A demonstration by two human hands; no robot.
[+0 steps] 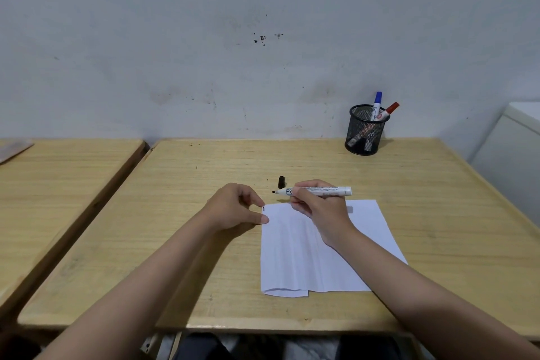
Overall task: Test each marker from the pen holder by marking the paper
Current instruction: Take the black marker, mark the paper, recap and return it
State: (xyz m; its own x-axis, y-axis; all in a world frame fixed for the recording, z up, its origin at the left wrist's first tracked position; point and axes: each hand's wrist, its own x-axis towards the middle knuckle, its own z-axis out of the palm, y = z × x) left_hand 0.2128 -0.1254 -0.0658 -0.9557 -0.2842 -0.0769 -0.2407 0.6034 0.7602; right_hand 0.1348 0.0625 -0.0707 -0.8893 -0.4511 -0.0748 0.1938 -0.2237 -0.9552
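The right hand [317, 207] grips an uncapped black marker [314, 191] level above the paper [295, 260]. The left hand [236, 207], fingers loosely curled and empty, pins the paper's corner; the cap [281, 182] stands nearby

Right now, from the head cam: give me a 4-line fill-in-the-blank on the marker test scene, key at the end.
1. The right hand holds an uncapped marker whose tip is ____ in colour.
2. The loose cap stands on the ____, beyond the paper.
3. The mesh pen holder holds two capped markers, one blue and one ____.
4. The short black mark sits at the paper's far-____ corner, by the left hand.

Missing words: black; table; red; left
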